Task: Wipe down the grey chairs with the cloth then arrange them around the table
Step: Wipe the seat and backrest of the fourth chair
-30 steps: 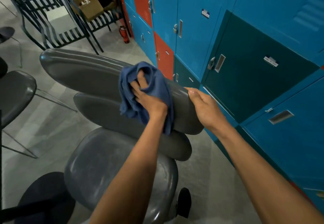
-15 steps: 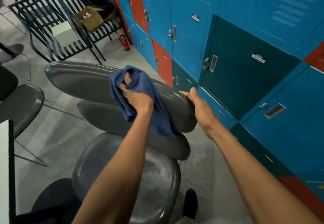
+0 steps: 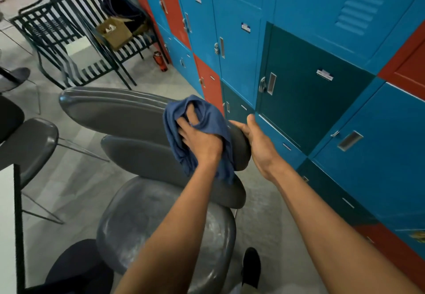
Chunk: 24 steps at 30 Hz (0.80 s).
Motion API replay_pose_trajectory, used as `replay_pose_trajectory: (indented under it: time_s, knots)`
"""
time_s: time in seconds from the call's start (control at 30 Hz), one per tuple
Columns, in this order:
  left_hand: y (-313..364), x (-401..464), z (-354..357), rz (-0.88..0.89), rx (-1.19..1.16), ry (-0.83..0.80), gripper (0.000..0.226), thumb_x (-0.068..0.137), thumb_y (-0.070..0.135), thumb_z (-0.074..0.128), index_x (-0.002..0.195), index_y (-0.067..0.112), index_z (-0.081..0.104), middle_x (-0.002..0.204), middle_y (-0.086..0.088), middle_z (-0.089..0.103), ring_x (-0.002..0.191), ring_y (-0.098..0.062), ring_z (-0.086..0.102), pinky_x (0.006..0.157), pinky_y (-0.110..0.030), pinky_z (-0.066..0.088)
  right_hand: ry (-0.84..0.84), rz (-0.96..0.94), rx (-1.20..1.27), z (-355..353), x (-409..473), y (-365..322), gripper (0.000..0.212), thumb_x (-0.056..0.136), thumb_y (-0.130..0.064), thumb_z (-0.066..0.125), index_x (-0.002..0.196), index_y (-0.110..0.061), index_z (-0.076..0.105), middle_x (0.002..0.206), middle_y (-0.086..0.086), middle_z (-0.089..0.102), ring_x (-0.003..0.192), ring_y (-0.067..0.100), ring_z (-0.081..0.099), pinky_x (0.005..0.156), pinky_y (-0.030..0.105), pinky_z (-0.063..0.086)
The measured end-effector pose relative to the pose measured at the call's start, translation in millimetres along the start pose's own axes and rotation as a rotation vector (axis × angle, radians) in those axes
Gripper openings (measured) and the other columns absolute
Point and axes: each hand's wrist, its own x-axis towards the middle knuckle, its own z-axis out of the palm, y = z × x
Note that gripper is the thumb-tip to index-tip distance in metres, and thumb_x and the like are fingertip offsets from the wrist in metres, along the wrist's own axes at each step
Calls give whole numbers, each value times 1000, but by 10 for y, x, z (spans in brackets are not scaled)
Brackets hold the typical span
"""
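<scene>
Grey chairs are stacked in front of me: the top backrest [image 3: 115, 112] runs from upper left to centre, a second backrest [image 3: 142, 155] lies below it, and the seat [image 3: 142, 220] is lowest. My left hand [image 3: 200, 142] presses a bunched blue cloth [image 3: 207, 114] against the right end of the top backrest. My right hand [image 3: 255, 137] grips that backrest's right edge, thumb on top. The cloth hides part of the backrest's end.
Blue, teal and red lockers [image 3: 299, 86] fill the right side, close to the chairs. Another grey chair [image 3: 30, 146] and a white table edge [image 3: 9, 224] are at left. Black slatted benches [image 3: 69, 40] with a cardboard box [image 3: 115, 31] stand behind. My shoe [image 3: 251, 266] is beside the seat.
My left hand with the cloth has slid right along the top backrest toward its end, close to my right hand. The view has shifted down and left a little.
</scene>
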Motion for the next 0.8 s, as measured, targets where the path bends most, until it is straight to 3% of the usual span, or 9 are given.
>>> replay_pose_trajectory:
  time_s: [0.03, 0.1, 0.2, 0.27, 0.37, 0.47, 0.63, 0.7, 0.8]
  knots:
    - [-21, 53, 27, 3, -16, 29, 67, 90, 35, 58, 150, 41, 28, 160, -10, 25, 143, -40, 32, 115, -56, 32, 21, -1, -52, -1, -7, -7, 56, 107, -57, 22, 120, -30, 69, 118, -11, 74, 114, 4, 66, 105, 31, 50]
    - [-25, 120, -17, -20, 79, -24, 67, 91, 34, 59, 150, 39, 27, 161, -9, 21, 146, -41, 25, 117, -59, 28, 104, -24, -207, 0, -36, -30, 48, 106, -54, 33, 122, -30, 71, 120, -9, 72, 115, 8, 65, 106, 35, 48]
    - [-7, 205, -199, 70, 397, -143, 63, 94, 38, 57, 152, 35, 33, 160, -9, 17, 142, -45, 25, 115, -60, 30, 418, -181, -433, 41, -227, -10, 29, 104, -30, 48, 123, -24, 69, 122, -4, 70, 112, 14, 62, 91, 24, 43]
    - [-17, 340, -357, 108, 535, -199, 57, 94, 38, 54, 148, 36, 37, 158, -10, 18, 134, -45, 32, 110, -58, 38, 574, -361, -453, 183, -455, 23, 25, 101, -17, 50, 113, -23, 71, 112, -4, 72, 106, 17, 64, 85, 25, 44]
    - [118, 589, -565, 171, 724, -237, 45, 96, 45, 50, 139, 36, 46, 146, -11, 30, 127, -41, 39, 102, -51, 41, 397, -507, -533, 599, -595, 109, 25, 96, -20, 50, 105, -24, 72, 103, -8, 71, 99, 14, 63, 83, 31, 50]
    - [193, 746, -646, 287, 829, -300, 40, 96, 43, 52, 134, 31, 54, 134, -11, 39, 125, -37, 39, 97, -46, 42, 304, -554, -720, 971, -474, 150, 27, 95, -21, 53, 114, -19, 72, 112, -1, 69, 110, 17, 56, 91, 37, 49]
    - [71, 1076, -799, 461, 794, -425, 51, 83, 42, 47, 132, 37, 61, 126, -8, 50, 119, -36, 41, 101, -46, 41, 505, -470, -1130, 1268, -229, 222, 55, 92, -25, 61, 144, -12, 51, 143, 11, 51, 135, 31, 43, 111, 51, 40]
    - [-38, 1208, -897, 556, 764, -459, 63, 75, 41, 42, 135, 40, 61, 129, -3, 53, 120, -34, 40, 103, -45, 38, 569, -408, -1261, 1417, -220, 362, 68, 89, -30, 63, 150, -10, 42, 154, 16, 41, 146, 34, 33, 121, 55, 26]
    - [-297, 1379, -1000, 743, 742, -450, 63, 77, 40, 49, 140, 37, 57, 134, 0, 56, 122, -33, 43, 99, -45, 35, 640, -271, -1329, 1662, -139, 559, 76, 89, -35, 63, 154, -6, 37, 161, 20, 31, 153, 38, 20, 123, 63, 13]
